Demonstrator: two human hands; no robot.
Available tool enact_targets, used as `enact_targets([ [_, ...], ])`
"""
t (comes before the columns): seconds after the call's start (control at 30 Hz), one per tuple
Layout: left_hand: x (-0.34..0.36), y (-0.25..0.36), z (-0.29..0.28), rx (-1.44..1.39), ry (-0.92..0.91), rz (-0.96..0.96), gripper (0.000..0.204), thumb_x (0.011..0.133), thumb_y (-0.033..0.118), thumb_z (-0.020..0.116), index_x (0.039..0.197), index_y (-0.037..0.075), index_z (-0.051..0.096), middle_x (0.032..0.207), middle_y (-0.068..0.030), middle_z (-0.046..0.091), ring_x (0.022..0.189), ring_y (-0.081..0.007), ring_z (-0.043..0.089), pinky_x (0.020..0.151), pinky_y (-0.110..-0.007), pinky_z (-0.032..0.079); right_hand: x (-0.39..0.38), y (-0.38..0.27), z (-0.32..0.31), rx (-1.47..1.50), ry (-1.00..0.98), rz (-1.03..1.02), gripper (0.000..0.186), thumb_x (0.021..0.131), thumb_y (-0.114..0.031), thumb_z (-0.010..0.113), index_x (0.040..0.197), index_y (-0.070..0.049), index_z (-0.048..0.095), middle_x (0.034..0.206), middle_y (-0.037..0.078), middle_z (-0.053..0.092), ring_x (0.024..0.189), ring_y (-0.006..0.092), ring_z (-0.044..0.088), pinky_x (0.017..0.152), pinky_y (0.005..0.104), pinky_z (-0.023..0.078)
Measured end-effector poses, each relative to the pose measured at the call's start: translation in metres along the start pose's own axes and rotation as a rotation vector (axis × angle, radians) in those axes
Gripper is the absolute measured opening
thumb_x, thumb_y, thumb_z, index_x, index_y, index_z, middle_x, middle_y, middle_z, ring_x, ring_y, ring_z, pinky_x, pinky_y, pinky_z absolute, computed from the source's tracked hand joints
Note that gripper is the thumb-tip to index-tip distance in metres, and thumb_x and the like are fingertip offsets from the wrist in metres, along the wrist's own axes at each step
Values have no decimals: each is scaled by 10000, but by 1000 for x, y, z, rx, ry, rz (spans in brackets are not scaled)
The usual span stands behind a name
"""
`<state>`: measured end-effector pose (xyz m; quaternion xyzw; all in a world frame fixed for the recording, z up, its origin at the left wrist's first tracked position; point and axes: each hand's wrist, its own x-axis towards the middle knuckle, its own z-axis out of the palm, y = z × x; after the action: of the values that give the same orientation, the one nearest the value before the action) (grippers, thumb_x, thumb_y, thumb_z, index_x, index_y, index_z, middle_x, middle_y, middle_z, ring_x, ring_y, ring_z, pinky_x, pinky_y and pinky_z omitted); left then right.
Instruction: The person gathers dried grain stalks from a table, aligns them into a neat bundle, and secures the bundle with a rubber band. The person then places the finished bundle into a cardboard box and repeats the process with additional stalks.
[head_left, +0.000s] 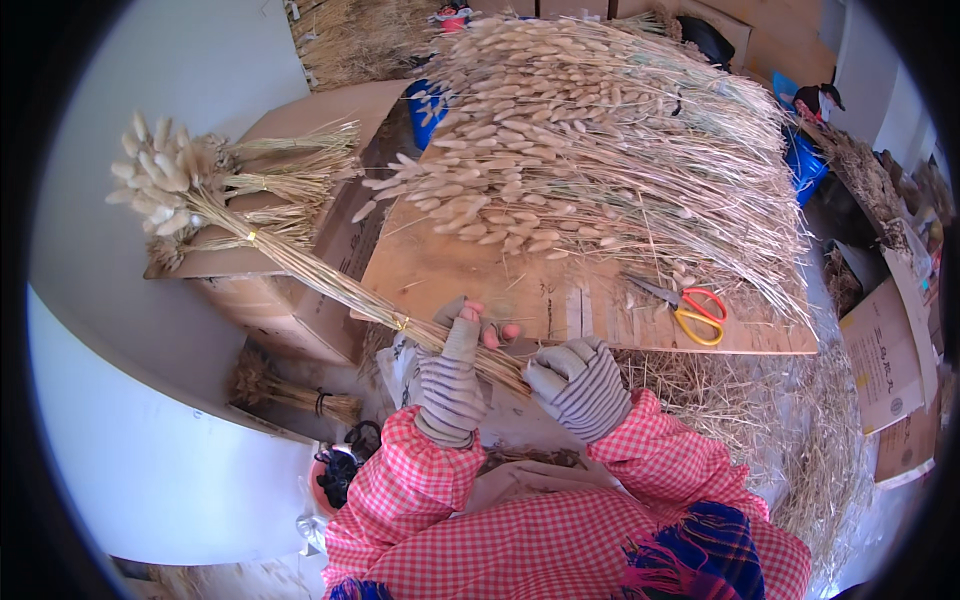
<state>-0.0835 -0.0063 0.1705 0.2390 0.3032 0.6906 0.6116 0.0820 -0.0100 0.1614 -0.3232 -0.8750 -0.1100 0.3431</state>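
Tied grass bundle (325, 283) slants over near-left edge of the table (425, 270); left hand (462, 345) clasps lower stems (422, 331), right hand (575, 388) closed round their ends. Likely light, stiff-stemmed; heads (155, 175) fragile, so grip stems.

Fingertips of right grip (578, 387) hidden, shirt (500, 545) cropped

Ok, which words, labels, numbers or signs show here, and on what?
Carton at right: dark printed characters and a small round mark, not copied out here.
Wooden board: small dark marks, too unclear to read.
Carton at left: faint print, too blurred to read.
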Motion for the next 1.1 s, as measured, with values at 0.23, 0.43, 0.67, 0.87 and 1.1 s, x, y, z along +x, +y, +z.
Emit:
enact_targets([
  [0.23, -5, -3, 3, 76, 93, 31, 139, 904, 194, 627, 990, 95, 583, 636, -21, 519, 623, -204, 610, 545, -350, 534, -2, -4, 6, -62, -106, -39, 276, 638, -208, 713, 881, -126, 613, 872, 28, 616, 773, 231, 598, 700, 397, 449],
  [0.43, -4, 1, 0, 90, 116, 45, 162, 878, 185, 655, 956, 64, 582, 593, 2, 469, 497, -137, 491, 506, -312, 499, 3, 10, 0, 265, -96, 200, 239, 655, -189, 681, 854, -91, 591, 814, 63, 596, 714, 264, 583, 654, 400, 446],
  [0.67, -5, 2, -12, 56, 71, 2, 166, 886, 195, 647, 958, 63, 576, 605, 8, 472, 508, -137, 490, 539, -326, 527, -23, -6, 17, 771, -313, 463, 587, 768, -263, 676, 1254, -16, 459, 1120, 229, 578, 1054, 338, 585, 934, 370, 441],
  [0.87, 4, 1, -16, 154, -122, 132, 479, 877, 305, 661, 1231, 38, 478, 979, -64, 572, 868, -160, 572, 759, -310, 509, -29, -30, 53, 1106, -387, 857, 522, 843, -42, 488, 1344, -2, 346, 960, 149, 593, 798, 215, 644, 736, 311, 526],
  [1.1, -6, 7, -71, 252, -63, 142, 568, 941, 361, 560, 1338, -15, 406, 1192, -112, 572, 1103, -215, 549, 949, -335, 436, 35, -5, 77, 722, -77, 492, 391, 883, -70, 493, 1266, -14, 436, 767, 93, 565, 625, 165, 586, 589, 315, 505],
])
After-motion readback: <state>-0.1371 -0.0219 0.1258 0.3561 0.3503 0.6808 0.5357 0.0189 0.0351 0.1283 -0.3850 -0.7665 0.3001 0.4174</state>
